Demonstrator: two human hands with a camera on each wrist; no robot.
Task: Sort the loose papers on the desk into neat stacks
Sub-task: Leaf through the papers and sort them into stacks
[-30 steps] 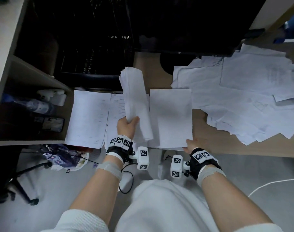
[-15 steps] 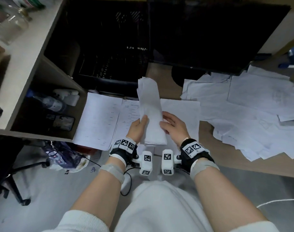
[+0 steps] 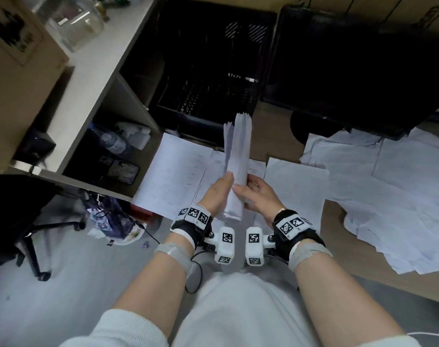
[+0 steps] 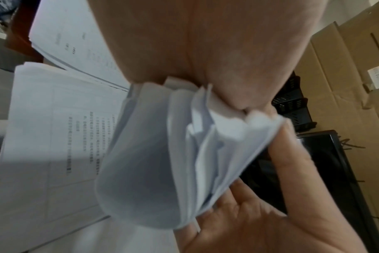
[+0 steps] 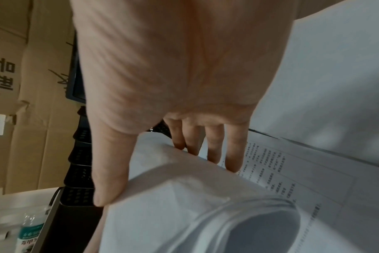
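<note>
A bundle of papers (image 3: 236, 169) stands on end between both hands, above the desk's (image 3: 283, 136) near edge. The left hand (image 3: 217, 194) grips its lower part from 9 o'clock; the right hand (image 3: 257, 194) curls its thumb and fingers around it from 3 o'clock. Flat stacks (image 3: 173, 176) lie just beneath (printed sides up), and a loose heap (image 3: 393, 196) spreads at 3 o'clock. A black tray (image 3: 208, 78) stands at 12. The left wrist view alone shows the bundle's sheet ends curled and uneven (image 4: 197, 154).
</note>
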